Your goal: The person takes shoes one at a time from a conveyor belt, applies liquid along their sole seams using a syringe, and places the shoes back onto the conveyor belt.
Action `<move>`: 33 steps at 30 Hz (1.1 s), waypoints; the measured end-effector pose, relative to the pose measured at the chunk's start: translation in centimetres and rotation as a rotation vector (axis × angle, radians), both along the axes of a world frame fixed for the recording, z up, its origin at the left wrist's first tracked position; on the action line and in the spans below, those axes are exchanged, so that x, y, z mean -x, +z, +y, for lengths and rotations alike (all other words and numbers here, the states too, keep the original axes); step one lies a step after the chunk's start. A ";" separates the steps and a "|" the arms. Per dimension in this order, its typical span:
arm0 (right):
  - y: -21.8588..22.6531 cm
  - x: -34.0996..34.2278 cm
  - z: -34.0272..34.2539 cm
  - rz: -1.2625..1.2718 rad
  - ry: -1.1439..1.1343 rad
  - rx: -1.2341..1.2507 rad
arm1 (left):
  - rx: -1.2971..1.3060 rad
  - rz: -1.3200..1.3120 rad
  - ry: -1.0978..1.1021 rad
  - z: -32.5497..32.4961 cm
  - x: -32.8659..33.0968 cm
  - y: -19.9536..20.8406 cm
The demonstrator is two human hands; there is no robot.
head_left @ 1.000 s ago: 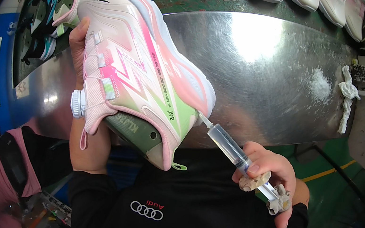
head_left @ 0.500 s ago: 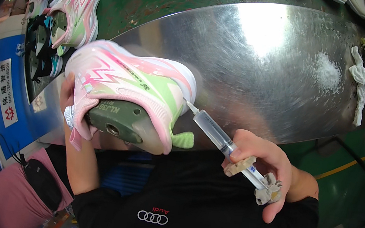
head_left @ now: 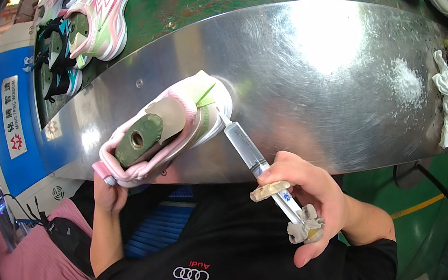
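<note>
My left hand (head_left: 109, 196) holds a pink, white and pale green sneaker (head_left: 219, 106) from below, its fingers mostly hidden by the shoe. The shoe's opening faces up, with a dark green shoe last (head_left: 142, 140) inside; its heel points to the upper right and its toe is hidden. In my right hand (head_left: 308, 197) is a clear plastic syringe (head_left: 245, 145) with wrapped, whitish padding at its finger flange and plunger end. Its thin tip is at the edge of the heel, where upper and sole meet; whether it touches, I cannot tell.
Beneath the shoe lies a shiny metal tabletop (head_left: 300, 99) with white powder (head_left: 406, 84) and a twisted white cloth (head_left: 447, 87) at right. More pastel sneakers (head_left: 106, 13) and dark ones stand at the far left, above a blue machine panel (head_left: 7, 100). A person in pink (head_left: 51, 253) is at lower left.
My left hand has turned the sneaker, so its opening now faces up and its heel points to the upper right. My right hand and the syringe have shifted slightly left, staying at the heel.
</note>
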State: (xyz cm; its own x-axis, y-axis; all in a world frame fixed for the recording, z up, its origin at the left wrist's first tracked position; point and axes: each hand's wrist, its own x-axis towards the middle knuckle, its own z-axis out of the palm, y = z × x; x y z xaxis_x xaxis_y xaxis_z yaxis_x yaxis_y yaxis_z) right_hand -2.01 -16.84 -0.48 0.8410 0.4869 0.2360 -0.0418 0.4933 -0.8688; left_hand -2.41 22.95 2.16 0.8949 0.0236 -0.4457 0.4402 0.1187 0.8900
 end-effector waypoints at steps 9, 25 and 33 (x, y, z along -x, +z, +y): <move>0.8 0.7 -0.1 -0.025 0.074 0.054 | 0.299 0.143 0.029 -5.4 4.5 0.8; 6.5 1.7 -2.8 -0.035 0.214 0.257 | 1.001 0.400 -0.177 -13.5 4.2 -0.9; 11.0 4.0 -5.3 -0.061 0.129 0.408 | 1.120 0.431 -0.395 -17.2 2.4 -2.6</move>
